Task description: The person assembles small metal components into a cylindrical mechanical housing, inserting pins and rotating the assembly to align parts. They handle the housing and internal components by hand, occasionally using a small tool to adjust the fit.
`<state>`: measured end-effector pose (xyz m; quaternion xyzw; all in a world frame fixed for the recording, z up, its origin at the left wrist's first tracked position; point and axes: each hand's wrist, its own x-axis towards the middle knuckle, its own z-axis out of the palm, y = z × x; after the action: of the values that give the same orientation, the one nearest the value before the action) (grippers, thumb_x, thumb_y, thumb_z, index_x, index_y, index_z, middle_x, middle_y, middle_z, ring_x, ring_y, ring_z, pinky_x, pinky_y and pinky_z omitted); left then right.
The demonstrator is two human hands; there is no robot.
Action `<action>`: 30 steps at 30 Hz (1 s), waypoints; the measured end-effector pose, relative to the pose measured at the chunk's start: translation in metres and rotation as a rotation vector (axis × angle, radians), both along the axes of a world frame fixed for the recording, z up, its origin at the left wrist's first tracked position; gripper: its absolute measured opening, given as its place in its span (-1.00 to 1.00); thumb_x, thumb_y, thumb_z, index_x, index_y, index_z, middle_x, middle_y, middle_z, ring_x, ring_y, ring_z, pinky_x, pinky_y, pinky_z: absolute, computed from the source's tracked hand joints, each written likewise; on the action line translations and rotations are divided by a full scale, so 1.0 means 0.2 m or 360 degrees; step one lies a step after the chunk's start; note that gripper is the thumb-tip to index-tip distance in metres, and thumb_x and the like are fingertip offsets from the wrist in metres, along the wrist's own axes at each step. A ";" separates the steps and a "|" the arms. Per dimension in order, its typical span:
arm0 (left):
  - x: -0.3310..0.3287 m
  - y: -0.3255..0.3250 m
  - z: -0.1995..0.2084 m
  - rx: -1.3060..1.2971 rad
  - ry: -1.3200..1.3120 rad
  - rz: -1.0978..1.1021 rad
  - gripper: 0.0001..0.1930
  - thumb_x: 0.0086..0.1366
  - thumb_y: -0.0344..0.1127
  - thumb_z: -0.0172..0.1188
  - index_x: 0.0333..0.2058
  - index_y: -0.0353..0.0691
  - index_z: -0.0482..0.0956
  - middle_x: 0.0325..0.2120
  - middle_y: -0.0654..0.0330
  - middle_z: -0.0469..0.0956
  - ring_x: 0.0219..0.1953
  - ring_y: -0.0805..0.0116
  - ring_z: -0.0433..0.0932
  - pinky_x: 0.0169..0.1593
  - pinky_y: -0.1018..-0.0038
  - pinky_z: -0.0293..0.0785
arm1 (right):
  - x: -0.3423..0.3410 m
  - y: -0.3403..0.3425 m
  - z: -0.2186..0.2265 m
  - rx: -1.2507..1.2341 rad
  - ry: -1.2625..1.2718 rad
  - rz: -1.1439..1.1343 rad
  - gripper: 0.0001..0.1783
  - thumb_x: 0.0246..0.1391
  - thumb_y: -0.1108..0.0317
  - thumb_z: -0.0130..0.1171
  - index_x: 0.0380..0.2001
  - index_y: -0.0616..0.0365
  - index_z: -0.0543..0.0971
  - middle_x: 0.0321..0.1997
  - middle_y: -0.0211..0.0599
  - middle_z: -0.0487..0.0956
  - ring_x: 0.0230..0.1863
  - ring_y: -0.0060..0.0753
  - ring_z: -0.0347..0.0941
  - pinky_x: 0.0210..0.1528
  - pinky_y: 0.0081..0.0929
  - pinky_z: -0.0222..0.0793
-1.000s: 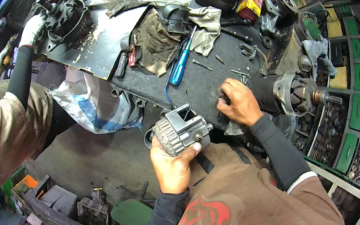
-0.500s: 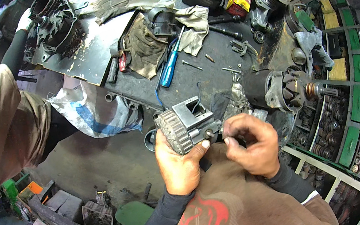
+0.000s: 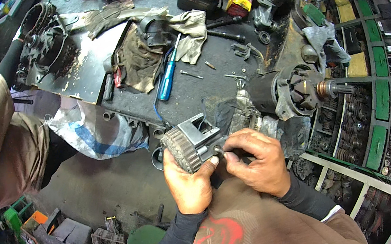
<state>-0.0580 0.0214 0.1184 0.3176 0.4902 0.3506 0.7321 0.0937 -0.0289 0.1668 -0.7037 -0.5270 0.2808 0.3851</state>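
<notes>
My left hand (image 3: pixel 189 191) is closed around a grey metal housing (image 3: pixel 184 143) with ribbed fins along one side and a square, open-topped box section on its upper face. The left thumb presses beside a small round stud (image 3: pixel 217 149) at the housing's lower right corner. There, my right hand (image 3: pixel 262 163) pinches thumb and fingers together against the housing. Whatever is between those fingertips is hidden or too small to make out. A thin dark wire rises out of the box section.
On the dark workbench (image 3: pixel 190 89) lie a blue-handled screwdriver (image 3: pixel 166 82), loose bolts (image 3: pixel 191 74) and rags (image 3: pixel 191 35). A rotor with claw-shaped poles (image 3: pixel 299 91) stands at right. Far left, a co-worker's sleeved arm (image 3: pixel 10 65) reaches towards a machine part (image 3: pixel 46 48). Parts bins (image 3: pixel 353 137) line the right.
My right hand has moved left, and its fingertips now meet the housing near the stud. The housing has tilted slightly in my left hand. The whole view has shifted a little.
</notes>
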 end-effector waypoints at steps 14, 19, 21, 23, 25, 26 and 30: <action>0.03 0.00 -0.01 0.0027 0.0041 -0.0031 -0.39 0.02 -0.73 0.42 0.08 -0.39 0.44 -0.09 0.07 0.69 -0.08 0.31 0.72 0.07 0.39 0.65 | 0.02 -0.05 -0.05 0.0102 -0.0149 0.0018 -0.76 0.07 0.56 0.41 -0.15 0.29 0.71 -0.18 -0.15 0.71 -0.17 -0.20 0.67 -0.08 -0.35 0.57; 0.01 0.02 -0.02 0.0032 0.0071 -0.0102 -0.35 0.03 -0.76 0.38 0.13 -0.37 0.41 -0.04 0.07 0.67 -0.03 0.31 0.69 0.11 0.38 0.62 | 0.04 -0.07 -0.04 0.0087 -0.0134 -0.0002 -0.74 0.09 0.55 0.38 -0.11 0.24 0.71 -0.18 -0.08 0.70 -0.14 -0.06 0.68 -0.06 -0.25 0.60; 0.01 0.01 -0.01 0.0013 0.0043 -0.0122 -0.34 0.04 -0.77 0.37 0.15 -0.36 0.39 -0.03 0.07 0.65 -0.01 0.30 0.68 0.12 0.37 0.61 | 0.03 -0.08 -0.03 0.0100 -0.0210 0.0036 -0.72 0.08 0.56 0.39 -0.10 0.24 0.71 -0.18 -0.08 0.70 -0.14 -0.05 0.68 -0.07 -0.26 0.60; 0.01 0.01 -0.01 0.0020 0.0030 -0.0117 -0.34 0.04 -0.76 0.38 0.15 -0.36 0.40 -0.03 0.07 0.65 -0.01 0.31 0.68 0.12 0.38 0.61 | 0.02 -0.07 -0.03 0.0125 -0.0315 0.0125 -0.66 0.04 0.58 0.40 -0.06 0.25 0.68 -0.15 -0.08 0.69 -0.14 -0.02 0.67 -0.05 -0.23 0.62; 0.02 0.01 -0.01 0.0026 0.0062 -0.0118 -0.34 0.03 -0.76 0.38 0.15 -0.37 0.41 -0.03 0.06 0.65 -0.02 0.30 0.68 0.12 0.38 0.60 | 0.02 -0.08 -0.04 0.0150 -0.0449 0.0202 -0.63 0.03 0.57 0.40 -0.04 0.26 0.67 -0.14 -0.08 0.68 -0.13 -0.01 0.67 -0.03 -0.21 0.63; 0.02 0.01 -0.02 0.0030 0.0081 -0.0116 -0.34 0.02 -0.76 0.39 0.14 -0.37 0.41 -0.03 0.06 0.65 -0.02 0.30 0.68 0.12 0.38 0.60 | 0.02 -0.07 -0.04 0.0163 -0.0464 0.0201 -0.64 0.02 0.58 0.41 -0.06 0.25 0.68 -0.16 -0.09 0.69 -0.15 -0.02 0.67 -0.06 -0.23 0.62; 0.02 -0.01 -0.04 0.0057 0.0102 -0.0112 -0.34 0.01 -0.74 0.39 0.13 -0.39 0.42 -0.02 0.05 0.64 -0.02 0.30 0.66 0.12 0.37 0.59 | 0.04 -0.07 -0.05 0.0192 -0.0522 0.0224 -0.66 -0.02 0.58 0.43 -0.11 0.26 0.68 -0.19 -0.11 0.69 -0.18 -0.06 0.68 -0.11 -0.28 0.62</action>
<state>-0.0533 0.0203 0.1110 0.3587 0.4955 0.3229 0.7222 0.1011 -0.0425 0.1558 -0.6771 -0.6465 0.1564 0.3149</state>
